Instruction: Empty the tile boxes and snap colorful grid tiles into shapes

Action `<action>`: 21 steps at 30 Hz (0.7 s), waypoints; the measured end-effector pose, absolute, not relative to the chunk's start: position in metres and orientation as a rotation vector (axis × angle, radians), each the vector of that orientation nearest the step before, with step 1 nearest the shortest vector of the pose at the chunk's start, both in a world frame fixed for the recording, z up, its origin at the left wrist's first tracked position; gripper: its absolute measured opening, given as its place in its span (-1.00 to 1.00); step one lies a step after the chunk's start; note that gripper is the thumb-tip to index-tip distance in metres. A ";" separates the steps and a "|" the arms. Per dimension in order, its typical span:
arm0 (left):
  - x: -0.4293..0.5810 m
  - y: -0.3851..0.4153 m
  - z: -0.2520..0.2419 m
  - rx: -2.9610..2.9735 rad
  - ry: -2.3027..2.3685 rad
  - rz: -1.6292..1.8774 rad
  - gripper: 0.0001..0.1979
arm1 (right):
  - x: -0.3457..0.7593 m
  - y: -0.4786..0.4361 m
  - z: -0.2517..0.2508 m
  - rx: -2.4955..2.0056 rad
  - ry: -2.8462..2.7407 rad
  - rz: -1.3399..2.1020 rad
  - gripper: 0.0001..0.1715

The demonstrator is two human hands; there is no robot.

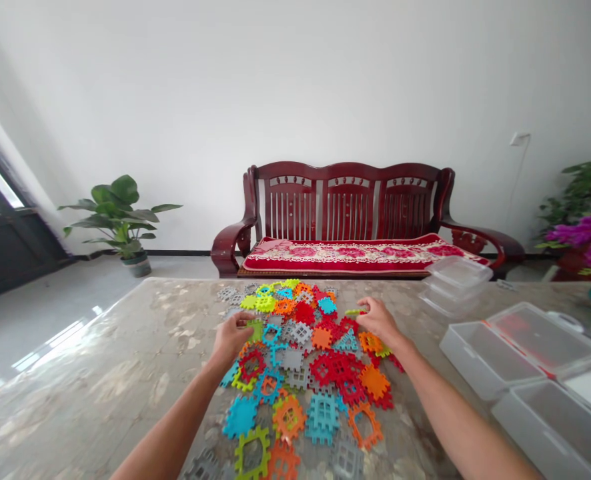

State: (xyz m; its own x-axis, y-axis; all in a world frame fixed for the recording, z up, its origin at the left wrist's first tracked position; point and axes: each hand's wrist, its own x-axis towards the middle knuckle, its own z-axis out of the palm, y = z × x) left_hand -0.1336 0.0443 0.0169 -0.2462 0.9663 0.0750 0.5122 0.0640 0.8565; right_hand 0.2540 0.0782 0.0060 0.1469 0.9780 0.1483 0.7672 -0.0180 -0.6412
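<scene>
Several flat interlocking plastic tiles (pixel 305 360) in red, orange, blue, green and grey lie scattered over a marble-patterned table (pixel 125 353). My left hand (pixel 231 335) rests at the left edge of the pile, fingers curled on a green tile (pixel 255 329). My right hand (pixel 378 320) reaches over the right side of the pile and pinches a thin yellow-green piece (pixel 353 312) between thumb and fingers. Both forearms stretch in from the bottom of the view.
Clear plastic storage boxes with lids (pixel 520 353) stand at the table's right, and stacked clear containers (pixel 455 283) sit further back. A red wooden bench (pixel 350 220) stands behind the table, a potted plant (pixel 120 220) to the left, purple flowers (pixel 590 233) at far right.
</scene>
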 end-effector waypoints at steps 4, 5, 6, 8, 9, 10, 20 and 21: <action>-0.096 0.043 0.028 1.522 1.614 1.125 -0.63 | 0.219 0.071 0.023 -1.662 -1.734 0.581 -0.68; -0.087 0.041 0.031 1.538 1.559 1.121 -0.61 | 0.211 0.069 0.026 -1.587 -1.746 0.665 -0.64; -0.080 0.038 0.033 1.558 1.511 1.107 -0.59 | 0.206 0.066 0.029 -1.494 -1.745 0.779 -0.57; -0.074 0.030 0.035 1.666 1.435 1.031 -0.57 | 0.208 0.061 0.033 -1.354 -1.745 0.935 -0.42; -0.075 0.024 0.036 1.749 1.417 0.970 -0.57 | 0.216 0.059 0.034 -1.335 -1.761 0.946 -0.37; -0.078 0.017 0.037 1.846 1.413 0.896 -0.56 | 0.228 0.057 0.033 -1.361 -1.798 0.901 -0.32; -0.082 -0.009 0.039 2.512 1.427 0.125 -0.35 | 0.296 0.036 -0.001 -1.886 -2.194 0.584 -0.03; -0.079 -0.007 0.039 2.532 1.443 0.082 -0.35 | 0.291 0.034 -0.001 -1.924 -2.203 0.538 -0.08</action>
State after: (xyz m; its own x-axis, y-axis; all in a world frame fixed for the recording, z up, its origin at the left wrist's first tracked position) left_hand -0.0789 -0.0069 0.0390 0.5148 0.8550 -0.0627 0.8424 -0.4908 0.2226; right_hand 0.2911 0.0342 -0.0013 -0.1550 0.9819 -0.1086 0.9215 0.1041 -0.3743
